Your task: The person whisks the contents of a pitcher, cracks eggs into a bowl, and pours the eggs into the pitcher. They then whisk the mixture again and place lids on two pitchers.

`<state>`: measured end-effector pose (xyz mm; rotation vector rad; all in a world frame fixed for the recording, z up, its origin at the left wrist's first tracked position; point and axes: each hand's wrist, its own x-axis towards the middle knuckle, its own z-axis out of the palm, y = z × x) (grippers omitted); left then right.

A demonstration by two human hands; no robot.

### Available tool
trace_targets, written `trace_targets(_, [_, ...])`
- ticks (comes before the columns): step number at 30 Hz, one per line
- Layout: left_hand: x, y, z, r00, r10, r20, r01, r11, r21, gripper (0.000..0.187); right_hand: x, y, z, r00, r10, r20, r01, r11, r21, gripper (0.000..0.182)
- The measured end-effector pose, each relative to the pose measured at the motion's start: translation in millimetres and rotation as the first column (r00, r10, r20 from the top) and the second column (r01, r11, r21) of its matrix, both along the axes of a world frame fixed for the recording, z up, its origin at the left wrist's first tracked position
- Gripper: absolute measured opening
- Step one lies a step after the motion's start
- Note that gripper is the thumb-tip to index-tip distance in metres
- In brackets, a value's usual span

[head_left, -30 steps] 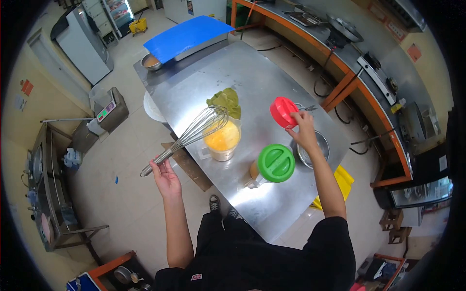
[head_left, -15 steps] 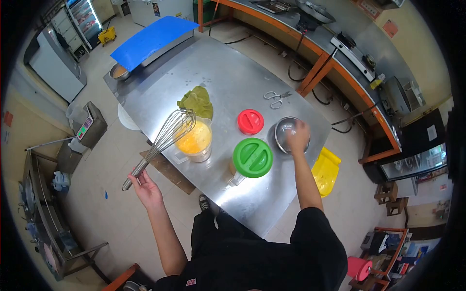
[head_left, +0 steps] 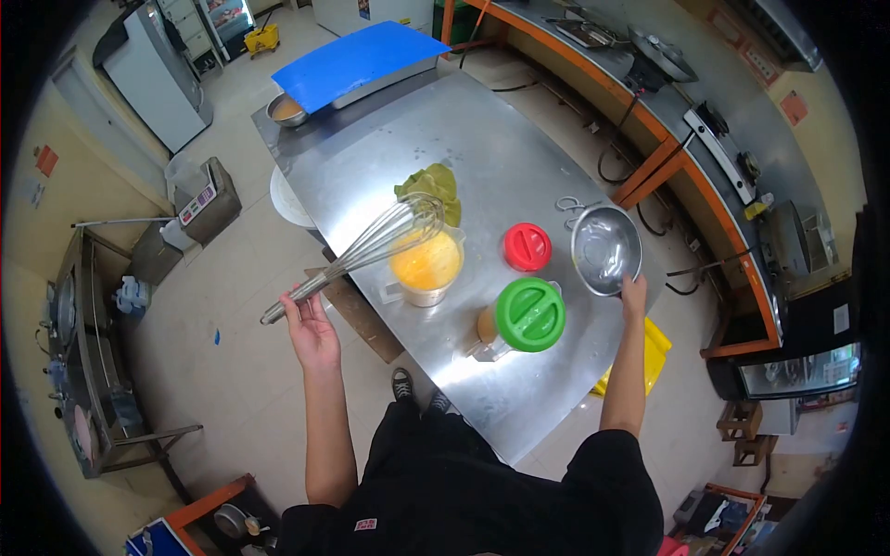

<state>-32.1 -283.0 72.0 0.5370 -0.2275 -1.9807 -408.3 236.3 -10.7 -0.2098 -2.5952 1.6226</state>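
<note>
My left hand (head_left: 313, 332) holds the handle of a wire whisk (head_left: 371, 246), its wires over a clear pitcher of yellow-orange liquid (head_left: 426, 267). My right hand (head_left: 634, 295) grips the near rim of a shiny metal bowl (head_left: 601, 248), which is tilted so that its inside shows. Between them stand a pitcher with a green lid (head_left: 530, 315) and, behind it, a red lid (head_left: 527, 247). A green cloth (head_left: 436, 190) lies behind the yellow liquid. Scissors (head_left: 570, 208) are partly hidden by the bowl.
The steel table (head_left: 510, 148) carries a blue sheet (head_left: 362, 63) and a small bowl (head_left: 286, 110) at its far left corner. Something yellow (head_left: 654, 357) is beyond the right edge. A scale (head_left: 197, 203) stands at left, and a counter with a stove (head_left: 718, 153) at right.
My right hand has gone from inside the bowl to its near rim, and the bowl is now tilted and covers part of the scissors. The whisk stays in my left hand. The view has shifted.
</note>
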Motion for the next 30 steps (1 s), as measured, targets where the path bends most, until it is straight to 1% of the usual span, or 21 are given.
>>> trace_targets(1, [0.7, 1.9, -0.4, 1.0, 0.001, 0.02, -0.001, 1.0, 0.017, 0.032, -1.6, -16.7, 26.6, 0.995, 0.094, -0.015, -0.094, 0.995, 0.017, 0.021])
trace_targets(4, [-0.2, 3.7, -1.3, 0.999, -0.019, 0.033, 0.018, 0.999, 0.037, 0.029, -8.3, -64.7, 77.5, 0.984, 0.174, -0.035, -0.166, 0.972, 0.164, 0.024])
trace_targets(7, [-6.1, -3.2, -9.3, 0.999, -0.046, -0.006, 0.046, 0.999, 0.008, 0.027, -23.3, -107.7, 97.0, 0.961, 0.274, -0.028, -0.269, 0.955, 0.122, 0.024])
trace_targets(9, [-16.3, -11.1, -8.9, 0.998, -0.059, -0.022, 0.058, 0.998, -0.015, 0.026, -38.2, -142.2, 103.7, 0.934, 0.354, -0.044, -0.342, 0.923, 0.176, 0.024])
trace_targets(10, [-28.7, -15.7, -1.8, 0.998, -0.062, -0.023, 0.062, 0.998, -0.026, 0.025, -45.7, -167.4, 111.0, 0.924, 0.378, -0.063, -0.353, 0.903, 0.245, 0.026])
trace_targets(11, [-42.0, -20.8, 6.1, 0.998, -0.064, -0.027, 0.063, 0.997, -0.039, 0.025, -50.7, -190.9, 119.6, 0.92, 0.389, -0.04, -0.354, 0.871, 0.34, 0.027])
trace_targets(12, [-55.5, -26.4, 12.5, 0.997, -0.065, -0.036, 0.063, 0.997, -0.052, 0.025, -61.2, -213.4, 118.4, 0.9, 0.432, -0.056, -0.385, 0.849, 0.361, 0.033])
trace_targets(13, [-71.5, -33.0, 18.3, 0.997, -0.068, -0.047, 0.065, 0.996, -0.067, 0.026, -62.7, -240.1, 124.3, 0.889, 0.457, -0.034, -0.417, 0.838, 0.351, 0.036])
trace_targets(14, [-87.6, -39.0, 23.6, 0.996, -0.072, -0.057, 0.067, 0.994, -0.082, 0.026, -60.9, -264.4, 132.8, 0.838, 0.544, -0.038, -0.504, 0.8, 0.327, 0.039])
trace_targets(15, [-101.3, -43.1, 27.3, 0.997, -0.053, -0.06, 0.046, 0.993, -0.11, 0.03, -64.1, -286.9, 129.9, 0.816, 0.578, 0.003, -0.549, 0.774, 0.316, 0.038])
trace_targets(17, [-118.4, -50.9, 33.2, 0.998, -0.029, -0.047, 0.023, 0.991, -0.132, 0.032, -46.9, -327.0, 144.5, 0.757, 0.649, 0.083, -0.649, 0.73, 0.215, 0.032])
trace_targets(20, [-120.9, -59.3, 31.1, 1.0, 0.011, -0.012, -0.012, 0.991, -0.13, 0.033, -22.2, -360.3, 152.9, 0.718, 0.674, 0.176, -0.688, 0.726, 0.025, 0.034])
trace_targets(21, [-116.5, -59.9, 29.2, 1.0, 0.018, 0.004, -0.017, 0.993, -0.121, 0.032, -12.3, -366.4, 155.1, 0.683, 0.704, 0.193, -0.715, 0.699, -0.019, 0.031])
trace_targets(26, [-111.6, -62.0, 20.7, 0.998, 0.055, 0.019, -0.053, 0.994, -0.092, 0.029, 18.5, -403.5, 127.1, 0.621, 0.758, 0.201, -0.745, 0.65, -0.15, 0.026])
trace_targets(27, [-115.7, -64.6, 15.7, 0.997, 0.075, 0.022, -0.073, 0.994, -0.087, 0.033, 23.0, -410.3, 124.2, 0.613, 0.767, 0.189, -0.747, 0.641, -0.176, 0.026])
trace_targets(30, [-118.4, -78.9, 3.9, 0.998, 0.009, 0.055, -0.004, 0.995, -0.099, 0.043, 28.1, -426.5, 124.2, 0.571, 0.796, 0.203, -0.783, 0.602, -0.156, 0.025])
